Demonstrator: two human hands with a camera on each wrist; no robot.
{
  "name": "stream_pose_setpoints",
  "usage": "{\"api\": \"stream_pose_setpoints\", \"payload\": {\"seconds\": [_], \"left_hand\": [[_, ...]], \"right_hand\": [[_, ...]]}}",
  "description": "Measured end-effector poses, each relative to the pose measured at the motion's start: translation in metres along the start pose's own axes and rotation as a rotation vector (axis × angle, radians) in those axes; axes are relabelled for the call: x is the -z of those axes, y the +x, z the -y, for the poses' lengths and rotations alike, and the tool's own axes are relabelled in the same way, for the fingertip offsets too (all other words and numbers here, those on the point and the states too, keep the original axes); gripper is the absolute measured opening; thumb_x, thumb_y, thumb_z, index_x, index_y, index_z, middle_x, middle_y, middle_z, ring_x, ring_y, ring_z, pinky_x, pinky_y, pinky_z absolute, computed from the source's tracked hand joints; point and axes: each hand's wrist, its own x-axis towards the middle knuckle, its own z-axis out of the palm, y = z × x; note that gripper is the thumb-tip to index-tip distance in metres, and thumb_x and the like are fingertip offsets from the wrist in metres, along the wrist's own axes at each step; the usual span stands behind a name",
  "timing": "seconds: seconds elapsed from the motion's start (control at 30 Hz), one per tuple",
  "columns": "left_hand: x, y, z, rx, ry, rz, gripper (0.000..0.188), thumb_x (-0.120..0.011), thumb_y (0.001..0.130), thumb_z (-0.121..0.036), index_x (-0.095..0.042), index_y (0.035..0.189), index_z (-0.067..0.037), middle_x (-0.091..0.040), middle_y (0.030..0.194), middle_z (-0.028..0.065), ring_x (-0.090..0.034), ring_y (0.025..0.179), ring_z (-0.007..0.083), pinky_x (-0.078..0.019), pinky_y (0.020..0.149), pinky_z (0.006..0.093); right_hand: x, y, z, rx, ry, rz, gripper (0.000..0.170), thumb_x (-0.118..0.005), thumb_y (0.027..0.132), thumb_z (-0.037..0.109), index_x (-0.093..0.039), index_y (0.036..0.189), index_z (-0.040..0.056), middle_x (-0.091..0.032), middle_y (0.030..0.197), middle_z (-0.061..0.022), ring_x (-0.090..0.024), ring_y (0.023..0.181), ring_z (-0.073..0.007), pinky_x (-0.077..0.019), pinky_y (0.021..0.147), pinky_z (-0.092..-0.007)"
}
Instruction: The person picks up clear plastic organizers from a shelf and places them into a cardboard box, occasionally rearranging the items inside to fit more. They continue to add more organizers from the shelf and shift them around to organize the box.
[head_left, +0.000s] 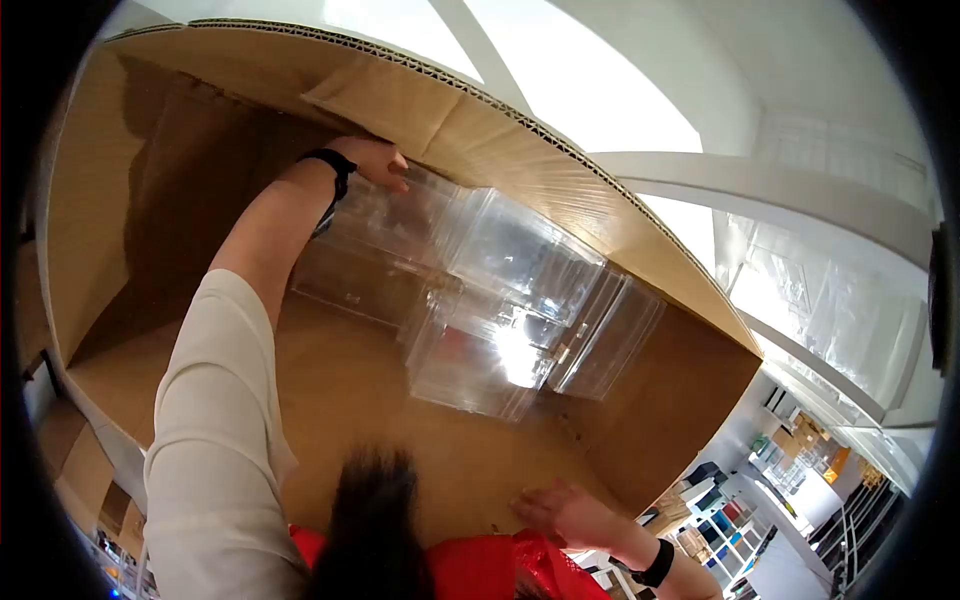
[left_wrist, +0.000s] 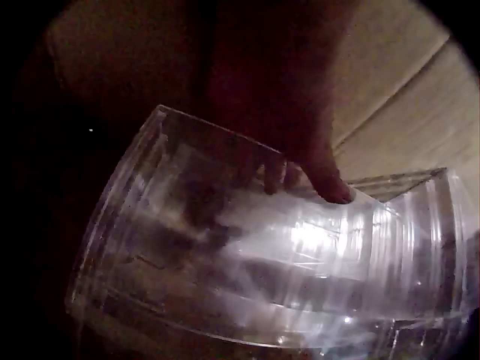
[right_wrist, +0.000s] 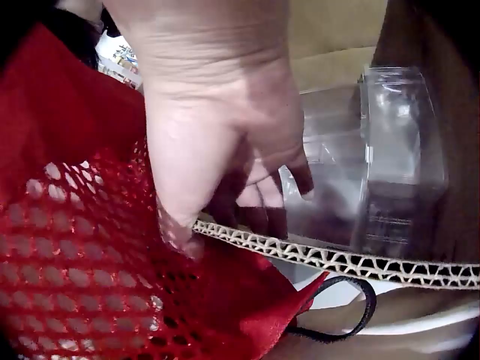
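Observation:
Deep inside a large cardboard box (head_left: 350, 370), my left hand (head_left: 370, 162) is at the top edge of a clear plastic container (head_left: 405, 215). The left wrist view shows the thumb (left_wrist: 330, 184) on one side of the container's wall, with fingers seen through the plastic on the other, so the hand pinches that edge. My right hand (head_left: 570, 512) grips the near edge of the cardboard box. Its thumb lies outside the corrugated rim (right_wrist: 330, 260) and its fingers curl inside.
More clear containers (head_left: 525, 250) lie clustered against the box's far wall, some with bright glare. Red mesh clothing (right_wrist: 82, 262) presses near the right hand. White frame bars (head_left: 780, 195) stand beyond the box, and shelves (head_left: 730, 530) stand to the right.

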Motion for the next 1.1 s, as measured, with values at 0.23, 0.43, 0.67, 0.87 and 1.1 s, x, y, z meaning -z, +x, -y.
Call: {"api": "stream_pose_setpoints", "payload": {"seconds": [0.23, 0.43, 0.67, 0.87, 1.1], "left_hand": [[-0.046, -0.047, -0.004, 0.198, 0.181, -0.764, 0.05, -0.053, 0.083, -0.045, -0.056, 0.112, -0.004, -0.054, 0.116, 0.0179, -0.052, 0.106, 0.0309, -0.0418, 0.088, 0.0418], [-0.116, -0.106, 0.001, 0.847, -1.102, -1.191, 0.051, -0.042, 0.089, -0.043, -0.046, 0.124, -0.006, -0.052, 0.12, 0.0149, -0.052, 0.106, 0.0321, -0.042, 0.087, 0.0435], [-0.209, -0.063, 0.003, 0.822, -2.315, -1.006, 0.064, -0.035, 0.09, -0.054, -0.029, 0.137, -0.011, -0.051, 0.119, 0.0105, -0.051, 0.105, 0.0246, -0.0434, 0.083, 0.0352], [-0.245, -0.047, 0.0, 0.497, -2.477, -0.982, 0.068, -0.037, 0.089, -0.055, -0.024, 0.139, -0.011, -0.042, 0.127, 0.0062, -0.045, 0.112, 0.0179, -0.038, 0.088, 0.0311], [-0.256, -0.041, 0.005, 0.325, -2.482, -1.05, 0.054, -0.035, 0.095, -0.038, -0.02, 0.14, -0.013, -0.027, 0.142, 0.0032, -0.036, 0.122, 0.0205, -0.0277, 0.101, 0.039]], "right_hand": [[-0.004, -0.003, -0.001, -0.019, -0.093, 0.074, 0.073, -0.067, 0.072, 0.038, -0.037, 0.133, 0.0121, -0.05, 0.123, -0.0108, -0.05, 0.111, -0.0258, -0.0349, 0.094, -0.0419], [-0.011, -0.004, 0.002, -0.043, -0.088, 0.024, 0.08, -0.072, 0.064, 0.032, -0.038, 0.133, 0.0121, -0.05, 0.122, -0.0082, -0.047, 0.112, -0.0233, -0.0319, 0.098, -0.0433], [-0.004, -0.005, 0.005, -0.036, -0.114, 0.049, 0.082, -0.071, 0.067, 0.038, -0.034, 0.135, 0.0112, -0.047, 0.127, -0.0092, -0.044, 0.119, -0.024, -0.0276, 0.102, -0.046], [-0.003, -0.002, 0.002, -0.033, -0.093, 0.071, 0.083, -0.07, 0.066, 0.04, -0.034, 0.135, 0.0118, -0.047, 0.127, -0.0089, -0.043, 0.119, -0.0237, -0.0264, 0.102, -0.0463], [0.002, 0.001, 0.003, -0.017, -0.084, 0.114, 0.085, -0.071, 0.066, 0.042, -0.032, 0.136, 0.0124, -0.046, 0.128, -0.0093, -0.043, 0.119, -0.024, -0.026, 0.103, -0.0458]]}}
